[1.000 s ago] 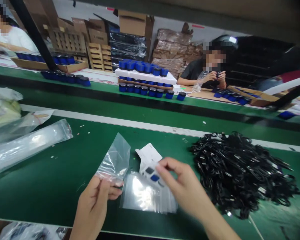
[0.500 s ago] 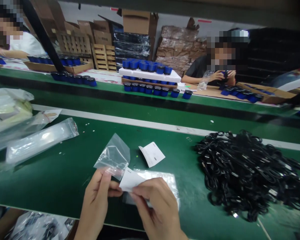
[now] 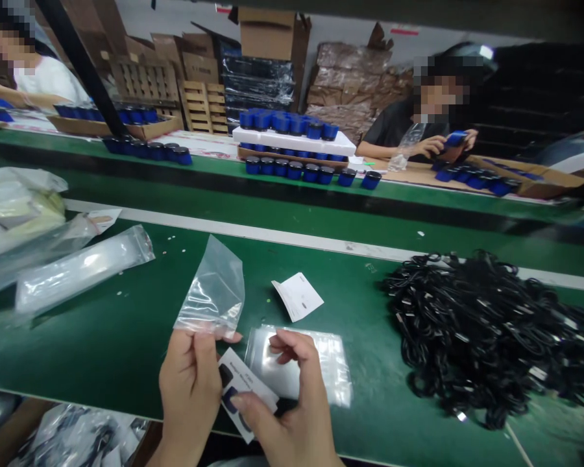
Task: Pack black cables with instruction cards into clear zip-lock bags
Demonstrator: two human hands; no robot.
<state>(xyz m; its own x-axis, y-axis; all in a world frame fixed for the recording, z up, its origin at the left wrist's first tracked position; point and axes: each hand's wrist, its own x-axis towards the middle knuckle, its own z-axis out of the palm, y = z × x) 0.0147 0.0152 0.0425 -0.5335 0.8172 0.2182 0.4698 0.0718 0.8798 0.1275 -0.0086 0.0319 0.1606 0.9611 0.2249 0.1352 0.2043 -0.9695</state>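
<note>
The left hand [image 3: 189,389] pinches a clear zip bag [image 3: 209,288] upright between its fingers [image 3: 202,350], while the right hand [image 3: 292,405] grips a printed card [image 3: 234,383] over the near edge of the green table [image 3: 117,350], touching a stack of clear bags [image 3: 296,366]; a small white card [image 3: 298,296] and a heap of black cables [image 3: 481,337] lie beyond

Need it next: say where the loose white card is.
In the head view, the white card lies on the green belt, right of the clear bag in the left hand.
</note>
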